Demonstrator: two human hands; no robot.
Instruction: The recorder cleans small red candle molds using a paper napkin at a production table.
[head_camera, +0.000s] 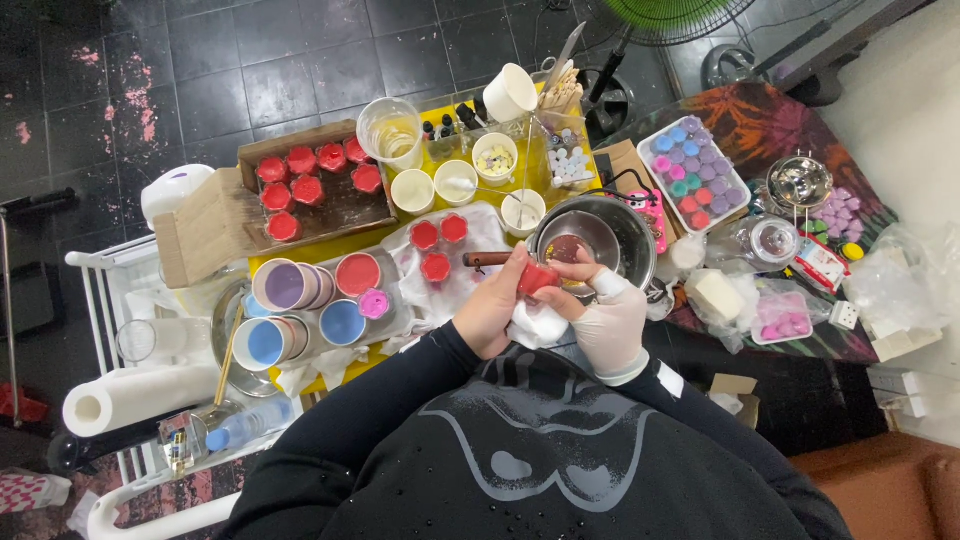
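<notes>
A crowded craft table is seen from above, over the shoulders of a person in a black printed sweatshirt. The bare left hand (490, 305) and the white-gloved right hand (610, 318) are brought together at the near edge of the table, and a small red mould (536, 277) is gripped between the fingers of both. A wad of white tissue (535, 325) is pressed under the two hands. Just beyond the mould, a steel bowl (625, 225) with dark red liquid is set, a wooden handle (487, 259) reaching out to its left. Three red filled moulds (438, 246) are laid on a white cloth just left of the hands. Further left, tipped cups with purple, blue and red insides (300, 305) are grouped. At the far side, a cardboard tray of red moulds (310, 180) is placed. To the right, a clear box of pink, purple and teal pieces (690, 170) is seen.
</notes>
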